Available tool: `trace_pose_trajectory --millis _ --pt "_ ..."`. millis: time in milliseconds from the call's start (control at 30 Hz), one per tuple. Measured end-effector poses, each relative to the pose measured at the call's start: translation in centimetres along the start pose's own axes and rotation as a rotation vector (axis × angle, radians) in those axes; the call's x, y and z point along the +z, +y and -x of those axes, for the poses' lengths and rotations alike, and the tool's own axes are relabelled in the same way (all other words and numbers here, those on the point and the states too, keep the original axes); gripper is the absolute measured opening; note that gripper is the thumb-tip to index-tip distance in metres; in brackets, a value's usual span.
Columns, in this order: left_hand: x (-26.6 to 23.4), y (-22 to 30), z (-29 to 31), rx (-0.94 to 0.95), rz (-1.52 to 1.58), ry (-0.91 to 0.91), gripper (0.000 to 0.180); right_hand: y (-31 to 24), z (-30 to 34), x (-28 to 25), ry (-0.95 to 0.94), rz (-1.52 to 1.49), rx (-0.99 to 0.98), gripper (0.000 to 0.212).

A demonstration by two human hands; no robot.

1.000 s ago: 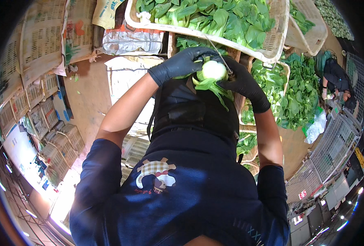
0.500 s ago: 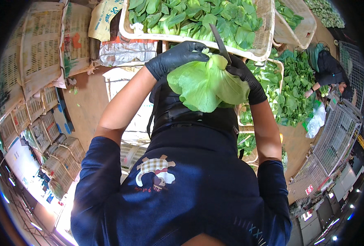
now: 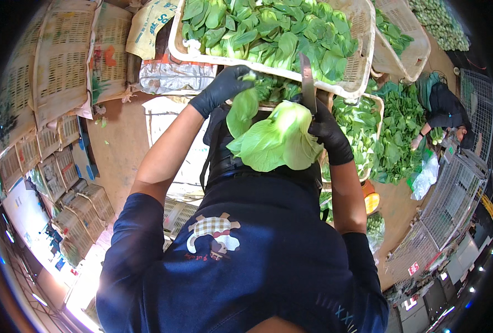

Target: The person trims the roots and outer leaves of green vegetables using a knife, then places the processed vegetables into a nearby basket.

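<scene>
The brown floor [image 3: 118,150] shows at left, with leaf scraps [image 3: 103,121] scattered on it, and again at right. A pale crate [image 3: 363,39] at top centre carries a heap of greens [image 3: 268,33]. Another crate [image 3: 406,19], tilted in the upper right, holds a smaller heap [image 3: 393,40]. Right of centre, a lower crate [image 3: 381,108] bears paler bunches [image 3: 353,125]; what supports it is hidden.

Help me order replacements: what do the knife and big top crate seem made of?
Knife: blade probably steel, being thin, stiff-looking and dull brownish-grey; handle hidden. Big top crate: likely moulded plastic, matte off-white, given its rounded rim, slotted wall.
</scene>
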State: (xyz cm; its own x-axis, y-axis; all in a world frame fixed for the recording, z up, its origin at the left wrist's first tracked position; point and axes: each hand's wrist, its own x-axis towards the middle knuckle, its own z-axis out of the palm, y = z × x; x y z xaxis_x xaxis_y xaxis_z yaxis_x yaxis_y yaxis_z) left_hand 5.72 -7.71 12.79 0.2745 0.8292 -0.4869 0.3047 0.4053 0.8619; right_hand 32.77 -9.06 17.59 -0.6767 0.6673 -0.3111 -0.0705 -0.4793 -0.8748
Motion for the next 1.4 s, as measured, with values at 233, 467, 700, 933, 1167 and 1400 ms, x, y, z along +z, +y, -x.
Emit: trace_pose_trajectory --millis 233,467,700,933,1167,1400 --pt "2.0 1.6 2.1 0.079 0.353 -0.327 0.047 -0.1 -1.8 -0.1 0.221 0.156 0.077 0.051" --pt "4.5 3.9 3.8 0.028 0.19 -0.124 0.055 0.6 -1.9 1.2 0.329 0.657 -0.128 0.048" --pt "2.5 4.9 4.3 0.185 -0.54 -0.08 0.06 0.5 -2.5 0.6 0.056 0.687 -0.169 0.043" --pt "0.7 3.9 4.4 0.103 -0.209 -0.175 0.072 0.5 -2.9 -1.3 0.395 1.092 -0.299 0.057" --pt "5.8 2.9 4.7 0.245 -0.495 -0.021 0.066 4.2 -1.0 1.2 0.238 0.232 -0.104 0.053" --pt "-4.0 -1.4 -1.7 0.372 -0.962 0.248 0.032 14.7 13.9 -16.5 0.886 -0.174 0.127 0.027"
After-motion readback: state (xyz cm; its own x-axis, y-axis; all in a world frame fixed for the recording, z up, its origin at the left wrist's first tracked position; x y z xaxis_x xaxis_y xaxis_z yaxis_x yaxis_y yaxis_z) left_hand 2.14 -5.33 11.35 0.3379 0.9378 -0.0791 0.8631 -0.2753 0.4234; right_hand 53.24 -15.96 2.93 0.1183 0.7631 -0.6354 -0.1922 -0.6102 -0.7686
